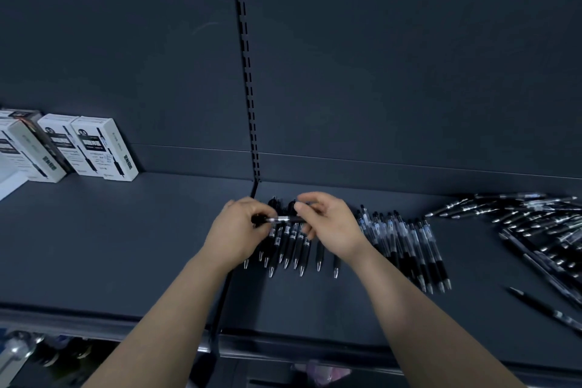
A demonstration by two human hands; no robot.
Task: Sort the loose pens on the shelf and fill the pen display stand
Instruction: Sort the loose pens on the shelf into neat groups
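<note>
On the shelf (pixel 126 246), loose pens (pixel 541 230) lie heaped right, a sorted row (pixel 286 249) centre. Our left hand (pixel 239 230) and right hand (pixel 330 224) both pinch one black pen (pixel 283 219) above that row (no stand visible); dropping it could scatter the row.

The dark shelf (pixel 126 246) in front of me is two boards meeting at a seam (pixel 225 287) that runs front to back. On the left board, at the back on my far left, white pen boxes (pixel 104 148) stand side by side, touching. On the right board, just beside the seam, a row of black pens (pixel 293 249) lies with tips toward me. Just right of it, clear-barrelled pens (pixel 409 246) lie close-packed the same way. Farther right a loose heap of pens (pixel 535 224) sprawls, crossed over each other, and a single pen (pixel 541 309) lies apart near the front edge.
</note>
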